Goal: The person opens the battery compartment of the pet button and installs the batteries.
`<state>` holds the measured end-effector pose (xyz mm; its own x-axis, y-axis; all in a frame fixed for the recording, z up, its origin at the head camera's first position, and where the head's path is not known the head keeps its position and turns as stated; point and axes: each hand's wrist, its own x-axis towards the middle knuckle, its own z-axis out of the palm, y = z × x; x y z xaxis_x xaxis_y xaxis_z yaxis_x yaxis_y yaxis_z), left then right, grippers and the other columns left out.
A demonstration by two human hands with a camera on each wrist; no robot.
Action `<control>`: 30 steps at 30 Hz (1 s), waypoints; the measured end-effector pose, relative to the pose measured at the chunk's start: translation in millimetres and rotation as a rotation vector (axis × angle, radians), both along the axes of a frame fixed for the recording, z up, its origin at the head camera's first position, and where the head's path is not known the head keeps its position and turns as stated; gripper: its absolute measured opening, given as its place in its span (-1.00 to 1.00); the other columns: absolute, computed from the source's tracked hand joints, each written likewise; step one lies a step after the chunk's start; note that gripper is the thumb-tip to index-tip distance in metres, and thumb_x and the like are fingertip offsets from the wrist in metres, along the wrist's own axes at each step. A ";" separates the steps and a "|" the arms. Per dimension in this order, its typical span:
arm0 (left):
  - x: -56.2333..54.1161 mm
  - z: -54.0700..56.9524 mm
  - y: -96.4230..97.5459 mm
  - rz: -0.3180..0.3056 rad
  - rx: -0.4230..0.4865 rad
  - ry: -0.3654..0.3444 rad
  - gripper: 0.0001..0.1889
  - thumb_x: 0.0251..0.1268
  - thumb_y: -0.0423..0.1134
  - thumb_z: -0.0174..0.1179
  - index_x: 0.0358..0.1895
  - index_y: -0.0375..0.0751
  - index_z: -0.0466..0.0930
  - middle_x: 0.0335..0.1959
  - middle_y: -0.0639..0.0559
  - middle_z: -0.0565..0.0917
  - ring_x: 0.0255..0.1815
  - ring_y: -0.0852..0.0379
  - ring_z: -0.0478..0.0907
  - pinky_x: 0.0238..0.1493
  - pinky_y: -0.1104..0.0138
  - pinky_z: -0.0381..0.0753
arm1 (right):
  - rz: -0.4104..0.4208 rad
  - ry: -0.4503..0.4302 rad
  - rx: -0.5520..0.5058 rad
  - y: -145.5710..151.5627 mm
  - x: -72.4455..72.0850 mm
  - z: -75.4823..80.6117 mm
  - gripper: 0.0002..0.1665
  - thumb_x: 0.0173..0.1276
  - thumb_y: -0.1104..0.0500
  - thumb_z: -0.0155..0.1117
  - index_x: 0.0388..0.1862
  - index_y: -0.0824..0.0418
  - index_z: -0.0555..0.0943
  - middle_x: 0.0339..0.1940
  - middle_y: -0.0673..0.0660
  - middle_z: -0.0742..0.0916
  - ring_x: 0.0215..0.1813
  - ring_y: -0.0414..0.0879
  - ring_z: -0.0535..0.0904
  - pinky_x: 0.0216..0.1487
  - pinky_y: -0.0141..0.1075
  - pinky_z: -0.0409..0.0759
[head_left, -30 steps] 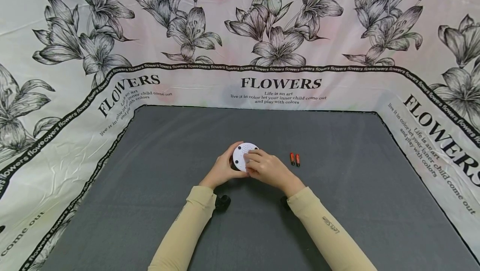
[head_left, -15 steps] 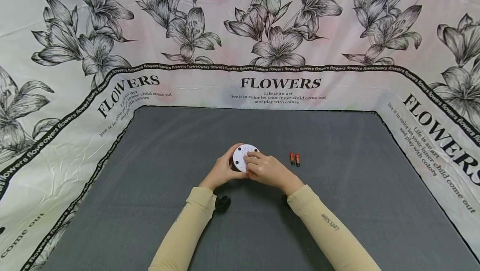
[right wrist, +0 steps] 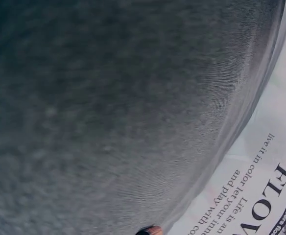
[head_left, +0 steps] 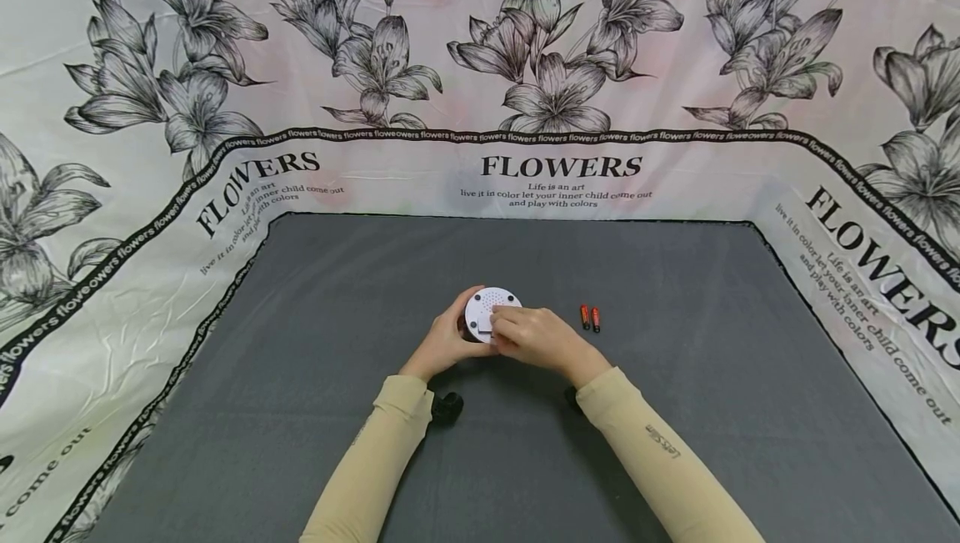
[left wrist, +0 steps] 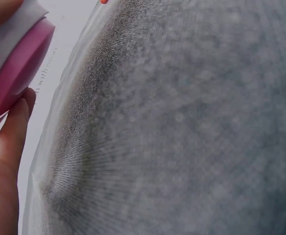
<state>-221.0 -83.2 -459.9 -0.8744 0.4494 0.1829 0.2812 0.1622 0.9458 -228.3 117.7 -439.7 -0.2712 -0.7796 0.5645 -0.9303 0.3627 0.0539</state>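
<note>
Between both hands is a round device with a white base (head_left: 491,299), dotted with small holes and black feet, turned up toward the head camera. Its other side is pink (left wrist: 25,66), as the left wrist view shows. My left hand (head_left: 442,343) grips it around the side, thumb along the near edge. Curled over the base's right part is my right hand (head_left: 542,338), fingertips on the white face beside a small rectangular outline (head_left: 484,325); I cannot tell what exactly these fingers pinch. Right of the hands lie two red-and-black batteries (head_left: 585,317), side by side.
Dark grey cloth (head_left: 360,276) covers the work surface, bordered by a white flower-printed cloth (head_left: 405,172). Black wrist-worn pieces (head_left: 447,409) sit below the sleeve cuffs. One battery end (right wrist: 151,230) shows at the bottom of the right wrist view.
My right fingertips have shifted slightly down and right on the white base, and the rectangular outline now shows beside them. My left hand keeps its grip; the batteries have not moved.
</note>
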 end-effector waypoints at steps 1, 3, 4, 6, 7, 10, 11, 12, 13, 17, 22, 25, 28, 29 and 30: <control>0.5 1.3 0.1 -0.002 -0.002 -0.001 -0.06 -0.05 -0.28 0.45 0.42 -0.04 0.08 0.23 -0.08 0.35 0.12 0.12 0.41 -0.02 0.27 0.49 | 0.002 -0.004 -0.005 0.9 0.0 -0.7 -0.84 0.08 0.30 0.40 -0.37 0.20 0.58 -0.29 0.05 0.66 -0.07 -0.11 0.61 -0.28 -0.34 0.59; 1.6 3.9 0.3 -0.006 0.001 -0.005 -0.06 -0.05 -0.30 0.44 0.42 -0.05 0.08 0.22 -0.08 0.36 0.10 0.12 0.42 -0.02 0.27 0.50 | 0.004 -0.006 -0.019 2.8 -0.3 -2.5 -0.79 0.05 0.30 0.42 -0.31 0.20 0.61 -0.24 0.07 0.69 -0.03 -0.09 0.60 -0.21 -0.31 0.59; 1.9 4.7 0.4 -0.008 0.003 -0.008 -0.07 -0.05 -0.31 0.44 0.42 -0.06 0.08 0.21 -0.08 0.36 0.10 0.13 0.42 -0.02 0.27 0.50 | 0.007 -0.005 -0.029 3.6 -0.3 -3.2 -0.78 0.04 0.31 0.42 -0.29 0.20 0.62 -0.22 0.07 0.70 -0.02 -0.08 0.59 -0.20 -0.30 0.59; 1.7 4.8 0.6 -0.013 0.010 -0.015 -0.06 -0.06 -0.34 0.44 0.42 -0.06 0.07 0.21 -0.08 0.37 0.09 0.13 0.43 -0.03 0.27 0.50 | 0.011 -0.008 -0.044 5.5 -0.5 -4.7 -0.75 0.04 0.31 0.42 -0.26 0.21 0.63 -0.20 0.09 0.70 -0.02 -0.08 0.59 -0.16 -0.29 0.58; 1.7 4.9 0.8 -0.014 0.014 -0.016 -0.05 -0.06 -0.34 0.44 0.42 -0.05 0.07 0.20 -0.08 0.38 0.08 0.13 0.44 -0.04 0.27 0.51 | 0.013 -0.013 -0.053 6.3 -0.8 -5.5 -0.75 0.04 0.31 0.43 -0.25 0.21 0.64 -0.18 0.10 0.70 -0.01 -0.08 0.59 -0.14 -0.29 0.58; 1.4 4.6 1.4 -0.016 0.018 -0.011 -0.04 -0.08 -0.36 0.45 0.42 -0.05 0.07 0.18 -0.08 0.39 0.04 0.12 0.46 -0.07 0.28 0.52 | 0.013 -0.046 -0.081 9.2 -1.8 -7.9 -0.71 0.05 0.26 0.45 -0.20 0.23 0.67 -0.13 0.13 0.69 0.00 -0.08 0.58 -0.07 -0.27 0.55; 1.4 4.4 1.6 -0.016 0.019 -0.007 -0.04 -0.09 -0.36 0.45 0.42 -0.06 0.07 0.18 -0.09 0.39 0.03 0.12 0.46 -0.07 0.28 0.52 | 0.013 -0.062 -0.091 10.2 -2.0 -8.4 -0.69 0.05 0.24 0.46 -0.18 0.24 0.67 -0.11 0.14 0.69 0.00 -0.08 0.58 -0.04 -0.27 0.54; 1.5 4.4 1.7 -0.014 0.019 -0.003 -0.03 -0.10 -0.36 0.46 0.42 -0.06 0.07 0.18 -0.09 0.39 0.03 0.12 0.46 -0.07 0.28 0.52 | 0.009 -0.079 -0.098 11.1 -2.2 -9.0 -0.68 0.06 0.23 0.46 -0.16 0.24 0.68 -0.09 0.14 0.69 0.01 -0.09 0.58 -0.02 -0.27 0.53; 1.6 4.6 1.9 -0.012 0.017 -0.001 -0.03 -0.10 -0.36 0.46 0.42 -0.05 0.08 0.18 -0.09 0.39 0.02 0.13 0.47 -0.08 0.29 0.52 | 0.004 -0.096 -0.101 11.8 -2.5 -9.6 -0.66 0.06 0.22 0.45 -0.14 0.24 0.68 -0.07 0.14 0.68 0.02 -0.09 0.57 -0.01 -0.28 0.52; 1.6 4.3 2.1 -0.005 0.018 -0.003 -0.03 -0.10 -0.36 0.46 0.42 -0.05 0.08 0.18 -0.09 0.39 0.03 0.12 0.47 -0.07 0.29 0.53 | -0.019 -0.146 -0.094 13.2 -1.3 -9.4 -0.65 0.09 0.21 0.42 -0.10 0.25 0.69 -0.03 0.14 0.67 0.06 -0.09 0.56 0.02 -0.27 0.50; 1.5 3.5 1.7 -0.011 0.025 -0.025 -0.03 -0.09 -0.37 0.45 0.42 -0.05 0.07 0.19 -0.11 0.38 0.05 0.11 0.46 -0.07 0.28 0.53 | -0.037 -0.128 -0.040 11.2 1.2 -6.4 -0.67 0.10 0.23 0.42 -0.10 0.24 0.68 -0.05 0.14 0.68 0.04 -0.09 0.57 -0.03 -0.27 0.53; 1.3 2.8 1.6 -0.015 0.027 -0.030 -0.03 -0.10 -0.38 0.46 0.42 -0.06 0.07 0.19 -0.12 0.37 0.06 0.09 0.45 -0.06 0.27 0.52 | -0.039 -0.103 -0.010 10.5 3.0 -4.7 -0.65 0.10 0.24 0.43 -0.09 0.26 0.68 -0.06 0.15 0.68 0.02 -0.09 0.58 -0.07 -0.27 0.55; 1.5 2.7 1.6 -0.009 0.014 -0.023 -0.04 -0.10 -0.37 0.46 0.42 -0.07 0.09 0.20 -0.12 0.36 0.08 0.08 0.44 -0.05 0.26 0.51 | -0.044 -0.097 0.003 11.1 4.4 -4.9 -0.66 0.10 0.27 0.42 -0.09 0.27 0.68 -0.07 0.16 0.69 0.00 -0.09 0.59 -0.09 -0.28 0.56; 1.8 2.7 1.3 -0.004 0.005 -0.021 -0.04 -0.10 -0.37 0.46 0.42 -0.07 0.09 0.21 -0.12 0.36 0.08 0.08 0.43 -0.04 0.26 0.51 | -0.047 -0.098 0.003 11.4 4.9 -5.3 -0.66 0.10 0.28 0.42 -0.10 0.27 0.68 -0.08 0.16 0.69 -0.02 -0.09 0.60 -0.10 -0.28 0.56; 2.2 3.0 0.9 0.001 -0.003 -0.023 -0.04 -0.10 -0.36 0.46 0.42 -0.06 0.08 0.21 -0.12 0.36 0.08 0.08 0.43 -0.04 0.25 0.51 | -0.048 -0.099 0.003 11.7 5.5 -5.5 -0.66 0.10 0.29 0.42 -0.10 0.27 0.68 -0.08 0.16 0.69 -0.03 -0.09 0.60 -0.11 -0.29 0.56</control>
<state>-218.7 -82.3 -456.9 -0.8787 0.4493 0.1615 0.2596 0.1657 0.9514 -222.8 129.4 -445.3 -0.3631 -0.7659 0.5306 -0.9126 0.4073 -0.0366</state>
